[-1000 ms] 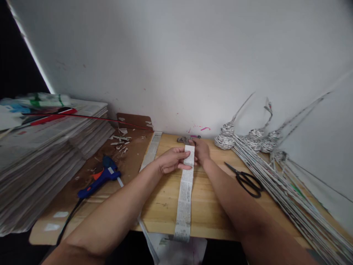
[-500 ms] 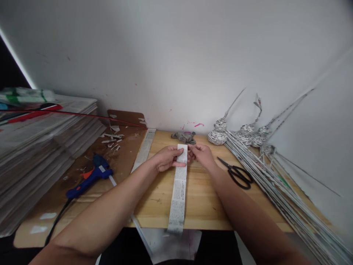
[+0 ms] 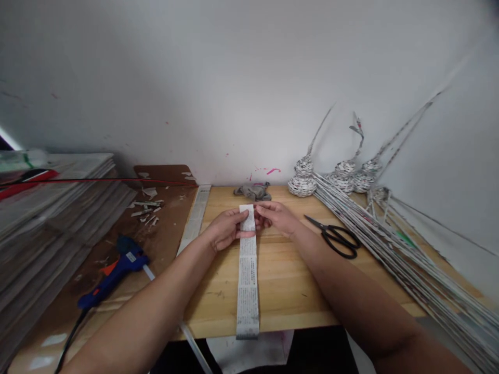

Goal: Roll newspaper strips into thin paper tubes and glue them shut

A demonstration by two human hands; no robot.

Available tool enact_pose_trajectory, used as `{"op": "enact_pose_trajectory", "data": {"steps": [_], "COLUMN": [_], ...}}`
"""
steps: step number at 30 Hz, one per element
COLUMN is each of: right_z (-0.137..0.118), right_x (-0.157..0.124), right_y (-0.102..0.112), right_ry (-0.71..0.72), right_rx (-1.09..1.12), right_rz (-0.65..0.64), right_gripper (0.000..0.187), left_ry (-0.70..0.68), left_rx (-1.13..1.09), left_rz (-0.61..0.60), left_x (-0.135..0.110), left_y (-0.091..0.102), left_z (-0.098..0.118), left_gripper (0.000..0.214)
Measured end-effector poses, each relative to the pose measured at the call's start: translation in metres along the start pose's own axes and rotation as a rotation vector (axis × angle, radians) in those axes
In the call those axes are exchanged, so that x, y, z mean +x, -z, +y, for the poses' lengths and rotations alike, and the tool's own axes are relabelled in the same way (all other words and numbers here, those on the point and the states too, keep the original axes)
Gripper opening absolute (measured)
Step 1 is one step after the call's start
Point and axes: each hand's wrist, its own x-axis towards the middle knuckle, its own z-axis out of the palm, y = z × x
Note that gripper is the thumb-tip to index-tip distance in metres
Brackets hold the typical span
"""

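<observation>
A long printed newspaper strip (image 3: 247, 280) runs toward me over the wooden board, its near end bending down past the front edge. My left hand (image 3: 229, 228) grips it near the far end, thumb on top and fingers underneath. At the strip's upper right corner my right hand (image 3: 275, 215) is closed in a pinch, thumb against forefinger; its other fingers are curled and partly hidden. Just beyond both hands lies a crumpled grey cloth (image 3: 253, 192). Black-handled scissors (image 3: 333, 236) rest to the right of my right hand.
On the left are a blue glue gun (image 3: 113, 270), paper scraps (image 3: 148, 210) and a tall newspaper stack (image 3: 58, 223). Another flat strip (image 3: 197, 213) lies along the board's left side. Rolled paper sticks (image 3: 374, 234) and woven paper gourds (image 3: 302, 179) occupy the right. A wall stands behind.
The camera view has turned slightly to the right, so most things sit farther left in the picture. Both hands keep nearly the same hold at the strip's far end.
</observation>
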Motion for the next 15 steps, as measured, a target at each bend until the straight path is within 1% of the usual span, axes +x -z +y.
{"op": "enact_pose_trajectory", "data": {"steps": [5,7,11,15], "right_z": [-0.0024,-0.0035,-0.0048,-0.0027], "right_x": [-0.0015,-0.0021,-0.0027,-0.0018], "right_y": [-0.0043,-0.0053,-0.0067,-0.0069], "right_ry": [0.038,0.056,0.074,0.096], "right_rx": [-0.006,-0.024,-0.06,-0.089], "right_rz": [-0.08,-0.082,-0.069,-0.066], "right_gripper": [0.046,0.046,0.045,0.045], "left_ry": [-0.042,-0.062,-0.11,-0.123], "left_rx": [0.047,0.081,0.148,0.199], "left_rz": [0.027,0.033,0.023,0.069], "left_x": [0.0005,0.0008,0.0011,0.0016], "left_y": [0.0003,0.0011,0.0023,0.0023], "left_z": [-0.0009,-0.0016,-0.003,-0.0038], "left_gripper": [0.019,0.019,0.028,0.037]}}
